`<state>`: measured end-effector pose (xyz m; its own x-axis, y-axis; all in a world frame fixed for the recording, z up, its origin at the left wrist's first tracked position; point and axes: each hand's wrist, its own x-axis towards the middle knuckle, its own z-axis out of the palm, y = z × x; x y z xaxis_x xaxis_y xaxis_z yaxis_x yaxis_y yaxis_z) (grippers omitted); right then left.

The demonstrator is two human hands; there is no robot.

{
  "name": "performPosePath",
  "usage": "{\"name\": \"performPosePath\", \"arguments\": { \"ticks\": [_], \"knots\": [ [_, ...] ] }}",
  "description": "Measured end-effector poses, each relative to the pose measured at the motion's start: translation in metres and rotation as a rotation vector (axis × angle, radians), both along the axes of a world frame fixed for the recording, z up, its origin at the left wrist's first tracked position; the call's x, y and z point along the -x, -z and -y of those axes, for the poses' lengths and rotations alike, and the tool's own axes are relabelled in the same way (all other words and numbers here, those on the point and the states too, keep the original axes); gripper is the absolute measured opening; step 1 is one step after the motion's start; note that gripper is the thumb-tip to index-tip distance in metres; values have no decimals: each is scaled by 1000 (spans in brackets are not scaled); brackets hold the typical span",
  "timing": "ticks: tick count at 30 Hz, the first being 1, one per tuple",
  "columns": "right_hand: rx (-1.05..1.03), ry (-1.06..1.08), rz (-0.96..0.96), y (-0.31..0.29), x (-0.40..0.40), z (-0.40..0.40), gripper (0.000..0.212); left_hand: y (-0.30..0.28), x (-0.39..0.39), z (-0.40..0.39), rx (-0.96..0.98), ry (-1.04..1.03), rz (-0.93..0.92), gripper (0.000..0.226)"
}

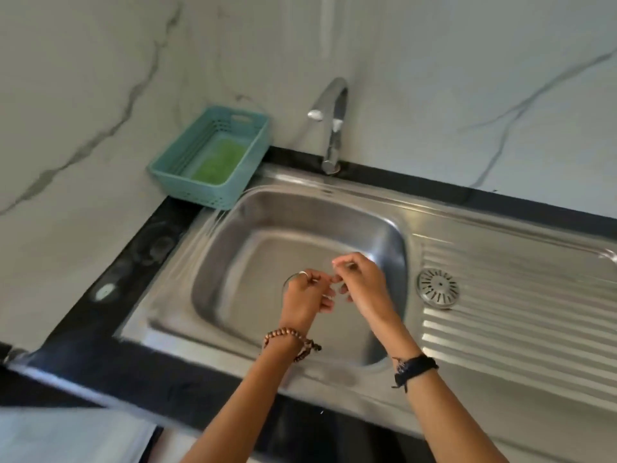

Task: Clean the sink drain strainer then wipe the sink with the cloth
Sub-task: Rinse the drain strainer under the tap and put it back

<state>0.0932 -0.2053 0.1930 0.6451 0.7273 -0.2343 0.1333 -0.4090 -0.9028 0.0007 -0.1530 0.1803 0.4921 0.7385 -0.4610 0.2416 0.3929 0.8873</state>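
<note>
The round metal drain strainer point(438, 288) lies on the ribbed drainboard, just right of the steel sink basin point(233, 262). Both hands hover over the basin floor, apart from the strainer. My left hand point(307, 297) has its fingers curled, and a ring shows on one finger. My right hand point(359, 282) meets it fingertip to fingertip, its fingers curled too. Motion blur hides whether anything small sits between them. The drain opening point(287, 281) peeks out behind my left hand. A green cloth point(218, 160) lies in a teal basket point(160, 172) at the back left.
A chrome faucet point(332, 128) rises behind the basin; no water is visible. Black countertop point(140, 262) borders the sink on the left and front. A marble-patterned wall point(83, 95) stands behind. The drainboard point(517, 312) stretches to the right.
</note>
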Motion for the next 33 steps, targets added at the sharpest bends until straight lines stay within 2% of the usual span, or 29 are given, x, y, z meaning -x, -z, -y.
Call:
{"name": "performPosePath", "arguments": {
  "ticks": [4, 6, 8, 11, 15, 21, 26, 33],
  "knots": [
    [243, 123, 531, 14, -61, 31, 15, 19, -54, 7, 32, 160, -65, 29],
    [426, 174, 683, 22, -81, 43, 27, 26, -74, 13, 75, 236, -80, 30],
    [579, 202, 668, 32, -96, 52, 42, 33, -91, 18, 120, 303, -102, 31],
    [692, 226, 552, 45, -109, 59, 61, 41, -107, 19, 161, 373, -141, 28],
    [675, 265, 523, 52, -111, 57, 62, 45, -113, 13, 255, 403, -142, 17],
    [697, 303, 513, 49, -98, 43, 72, 53, -100, -7, 471, 359, -62, 21],
    [532, 258, 493, 50, -65, 10, 80, 53, -85, -33, 599, 316, 68, 16],
    [203, 147, 547, 53, -10, -74, 64, 52, -40, -113, 505, 134, 194, 8]
  ]
}}
